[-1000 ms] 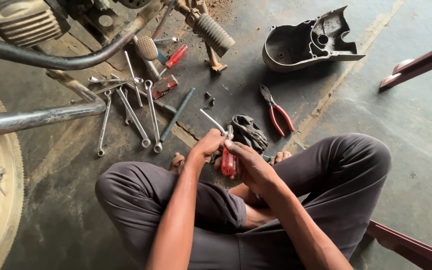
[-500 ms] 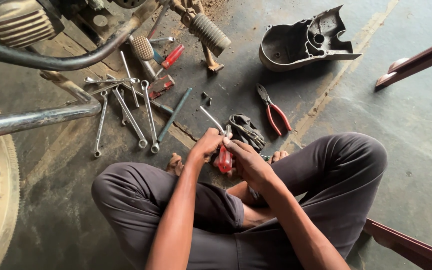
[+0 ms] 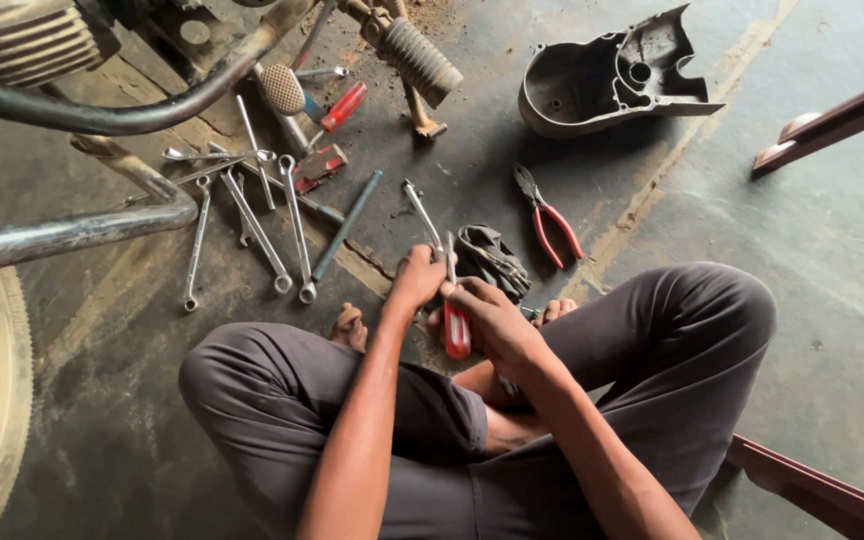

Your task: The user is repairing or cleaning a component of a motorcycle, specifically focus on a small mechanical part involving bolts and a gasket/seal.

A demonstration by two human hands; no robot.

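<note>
The right hand [image 3: 497,325] wraps its fingers around a red-handled screwdriver [image 3: 455,325]; the left hand [image 3: 417,280] pinches something small at its tip. A slip could jab those left fingers.

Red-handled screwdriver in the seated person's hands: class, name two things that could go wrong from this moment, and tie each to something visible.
1. The right hand grips the red-handled screwdriver with its shaft pointing toward the left hand, which is close against it. A slip could jab those fingers.

2. Bare toes lie beside the loose wrenches and red-handled pliers spread over the concrete floor. Shifting position might mean stepping on a tool or kicking a small part out of sight.
</note>
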